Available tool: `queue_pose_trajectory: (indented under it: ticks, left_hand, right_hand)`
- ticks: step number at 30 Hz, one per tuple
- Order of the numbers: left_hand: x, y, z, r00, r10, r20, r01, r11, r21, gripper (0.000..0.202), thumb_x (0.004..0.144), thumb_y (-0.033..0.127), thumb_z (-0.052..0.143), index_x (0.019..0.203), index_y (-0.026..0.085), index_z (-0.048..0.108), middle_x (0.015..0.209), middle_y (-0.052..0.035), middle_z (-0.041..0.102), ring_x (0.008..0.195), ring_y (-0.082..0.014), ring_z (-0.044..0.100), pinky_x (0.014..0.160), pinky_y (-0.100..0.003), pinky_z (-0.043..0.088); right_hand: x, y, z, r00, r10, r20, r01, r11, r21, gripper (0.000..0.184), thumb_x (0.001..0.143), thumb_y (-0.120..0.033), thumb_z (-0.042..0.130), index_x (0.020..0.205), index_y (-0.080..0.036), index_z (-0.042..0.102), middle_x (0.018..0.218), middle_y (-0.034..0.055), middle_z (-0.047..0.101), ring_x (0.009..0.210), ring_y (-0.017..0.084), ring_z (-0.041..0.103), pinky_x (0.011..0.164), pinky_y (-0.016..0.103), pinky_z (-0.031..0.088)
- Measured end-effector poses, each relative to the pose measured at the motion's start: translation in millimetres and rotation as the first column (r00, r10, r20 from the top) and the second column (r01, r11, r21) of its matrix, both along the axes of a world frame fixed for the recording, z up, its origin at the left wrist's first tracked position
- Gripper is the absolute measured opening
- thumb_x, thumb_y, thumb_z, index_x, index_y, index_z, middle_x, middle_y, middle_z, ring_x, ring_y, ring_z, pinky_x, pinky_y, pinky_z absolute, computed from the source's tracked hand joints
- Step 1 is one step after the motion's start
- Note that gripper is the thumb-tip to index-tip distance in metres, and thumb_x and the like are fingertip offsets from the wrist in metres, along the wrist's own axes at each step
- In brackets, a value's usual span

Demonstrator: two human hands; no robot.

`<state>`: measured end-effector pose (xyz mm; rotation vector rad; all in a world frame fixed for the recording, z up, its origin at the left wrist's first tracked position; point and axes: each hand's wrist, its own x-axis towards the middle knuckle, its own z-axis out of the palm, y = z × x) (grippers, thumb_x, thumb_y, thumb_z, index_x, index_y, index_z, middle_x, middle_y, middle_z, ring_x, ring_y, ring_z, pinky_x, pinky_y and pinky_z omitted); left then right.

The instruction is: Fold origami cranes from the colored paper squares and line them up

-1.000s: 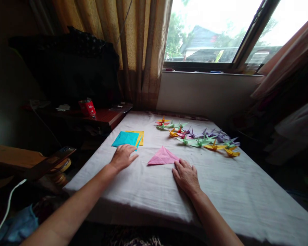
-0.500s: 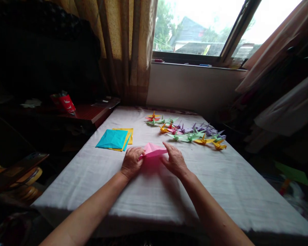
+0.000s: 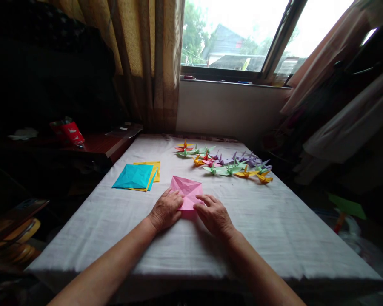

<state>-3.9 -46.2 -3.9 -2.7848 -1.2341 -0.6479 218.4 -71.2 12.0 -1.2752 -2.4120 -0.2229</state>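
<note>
A pink sheet of origami paper (image 3: 189, 189) with crease lines across it lies nearly flat on the white cloth, its near edge between my hands. My left hand (image 3: 167, 207) grips its near left corner, with the fingers bent over the paper. At the near right corner, my right hand (image 3: 214, 213) pinches the edge between thumb and fingers. Left of the sheet rests a small pile of creased blue paper (image 3: 135, 176) and yellow paper (image 3: 156, 170). Beyond my right hand stand several folded paper cranes (image 3: 230, 168) in green, purple, orange, red and pink.
The white-clothed table (image 3: 261, 242) spans the foreground. To the left, a red cup (image 3: 70, 132) stands on a dark wooden desk (image 3: 107, 144). A window (image 3: 223, 38) and curtain (image 3: 150, 55) are behind. Clothes (image 3: 341, 119) hang at the right, above a green sheet (image 3: 347, 206).
The pink paper has gone from raised and tilted to nearly flat. Both hands have come down and closer to me with its near edge. The view has turned slightly right.
</note>
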Motion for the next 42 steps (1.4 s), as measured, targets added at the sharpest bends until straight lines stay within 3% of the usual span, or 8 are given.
queue_pose_trajectory:
  ticks: [16,20,22,24,28,34,39,42]
  left_hand:
    - [6.5,13.4,11.4,0.991,0.051,-0.127,-0.068,0.989,-0.131,0.048,0.09,0.051,0.055,0.129,0.023,0.061,0.137,-0.0103,0.059,0.13,-0.028,0.05,0.111,-0.047,0.035]
    - [-29.9,35.7,14.0,0.946,0.302,-0.116,-0.316,0.941,-0.123,0.056,0.094,0.055,0.046,0.135,0.019,0.056,0.148,-0.0147,0.048,0.14,-0.0319,0.039,0.116,-0.053,0.024]
    - [-62.2,47.7,13.1,0.826,0.556,-0.091,-0.563,0.82,-0.104,0.055,0.092,0.053,0.049,0.137,0.022,0.054,0.151,-0.0112,0.045,0.143,-0.0296,0.033,0.118,-0.049,0.021]
    - [-94.6,57.3,9.9,0.761,0.641,-0.099,-0.649,0.752,-0.118,0.056,0.09,0.049,0.052,0.137,0.02,0.055,0.149,-0.0152,0.046,0.141,-0.0349,0.037,0.115,-0.056,0.025]
    - [-136.6,67.2,0.8,0.732,0.674,-0.097,-0.68,0.718,-0.146,0.048,0.088,0.045,0.053,0.128,0.021,0.062,0.141,-0.012,0.056,0.133,-0.0319,0.048,0.11,-0.05,0.036]
    - [-155.1,71.2,-2.3,0.71,0.704,0.016,-0.696,0.704,-0.144,0.042,0.094,0.036,0.041,0.123,0.019,0.065,0.119,-0.0088,0.071,0.113,-0.0229,0.066,0.096,-0.034,0.052]
    - [-149.7,64.7,1.3,0.682,0.725,0.093,-0.716,0.689,-0.117,0.052,0.093,0.034,0.048,0.143,0.024,0.046,0.133,-0.0075,0.064,0.12,-0.022,0.061,0.101,-0.036,0.049]
    - [-140.5,60.8,3.5,0.714,0.7,0.003,-0.693,0.708,-0.14,0.06,0.085,0.038,0.062,0.142,0.024,0.049,0.137,-0.0106,0.06,0.128,-0.0292,0.054,0.11,-0.048,0.039]
  right_hand:
    - [12.7,25.4,26.6,0.975,-0.099,0.198,0.138,0.97,-0.199,0.022,0.092,-0.02,0.053,0.092,-0.022,0.075,0.115,0.0069,0.071,0.102,0.023,0.062,0.085,0.032,0.046]
    - [12.9,32.4,21.2,0.982,-0.079,0.171,0.115,0.971,-0.211,0.02,0.092,-0.02,0.054,0.09,-0.022,0.074,0.111,0.0065,0.073,0.101,0.023,0.063,0.084,0.032,0.046]
    - [14.9,34.0,12.6,0.989,-0.072,0.131,0.098,0.973,-0.208,0.021,0.092,-0.019,0.053,0.091,-0.022,0.074,0.109,0.0051,0.073,0.1,0.022,0.064,0.084,0.032,0.047]
    - [18.2,35.0,2.8,0.996,-0.063,0.069,0.075,0.98,-0.186,0.022,0.092,-0.019,0.053,0.092,-0.024,0.074,0.108,0.0044,0.073,0.098,0.021,0.065,0.083,0.032,0.048]
    - [25.3,36.4,-12.6,0.997,-0.026,-0.066,0.018,0.993,-0.112,0.021,0.091,-0.02,0.054,0.093,-0.025,0.074,0.106,0.0044,0.074,0.093,0.02,0.066,0.081,0.031,0.051]
    - [29.6,38.8,-19.0,0.986,0.014,-0.165,-0.024,0.998,-0.057,0.022,0.089,-0.017,0.054,0.093,-0.025,0.074,0.103,0.005,0.074,0.09,0.021,0.067,0.078,0.033,0.054]
    - [32.4,41.1,-21.8,0.975,0.028,-0.218,-0.043,0.997,-0.061,0.022,0.089,-0.018,0.053,0.093,-0.025,0.074,0.101,0.0052,0.074,0.089,0.021,0.068,0.077,0.034,0.055]
    - [33.5,41.5,-22.3,0.969,0.037,-0.246,-0.053,0.997,-0.062,0.021,0.089,-0.019,0.054,0.093,-0.024,0.073,0.101,0.0051,0.074,0.089,0.021,0.068,0.077,0.034,0.055]
